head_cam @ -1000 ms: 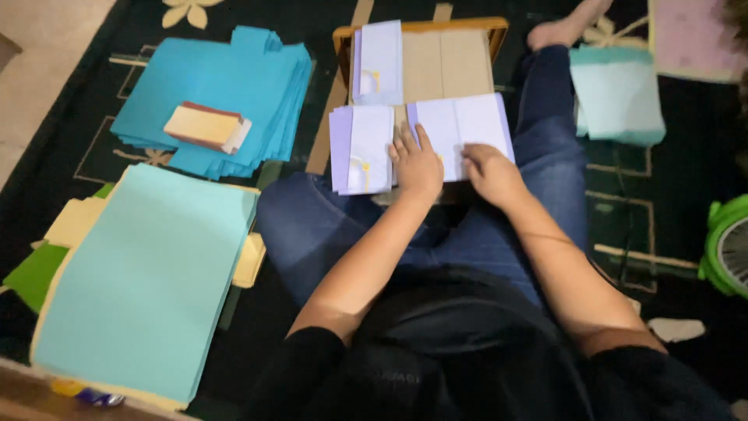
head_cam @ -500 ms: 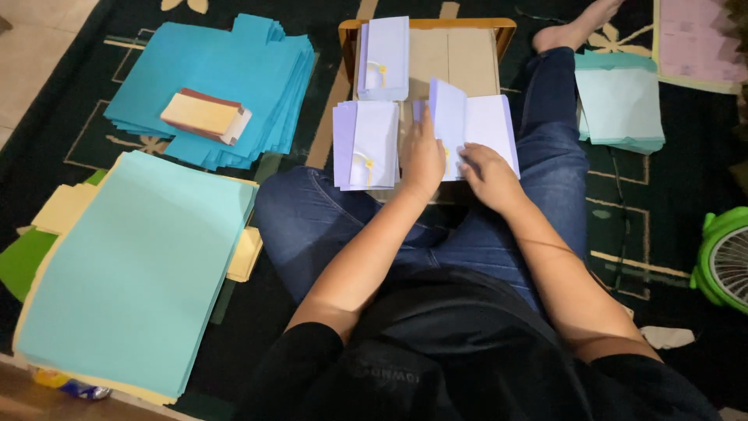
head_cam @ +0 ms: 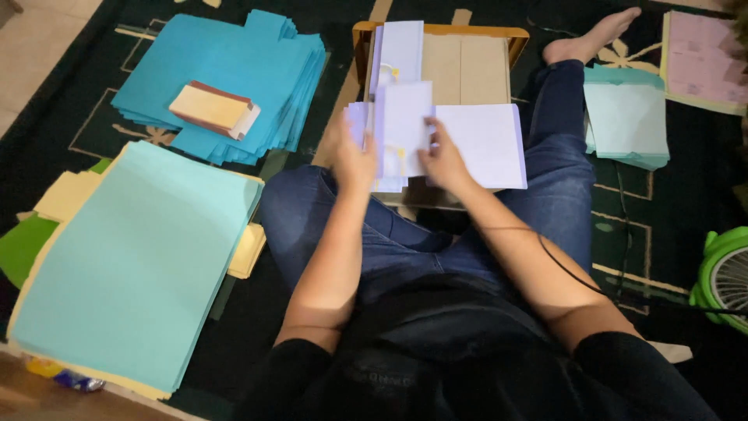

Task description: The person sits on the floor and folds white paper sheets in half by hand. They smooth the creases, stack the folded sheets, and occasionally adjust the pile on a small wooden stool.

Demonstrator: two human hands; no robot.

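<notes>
On the far left a large stack of pale turquoise sheets lies on the rug, with yellow sheets and a green one poking out beneath it. Behind it sits a fan of darker blue folded papers carrying a small cream pad with a brown spine — that pad rests loose and near the edge of the fan, so a knock from a knee could slide it off.

At the centre the person sits cross-legged with a wooden tray over the lap. The left hand is closed on the left edge of a folded white booklet, which stands half turned above a small pile of the same; the right hand pinches its right side, fingers pressed on the open white sheet that overhangs the thigh. My guess is that the fold is the weak point: both grips sit near the middle, so the leaf may crease off-line or slip against the pile. The overhanging sheet could also slide off the jeans.

Right of the leg lie a mint stack and pink sheets, with a green fan at the frame edge — if it runs, loose paper may lift.
</notes>
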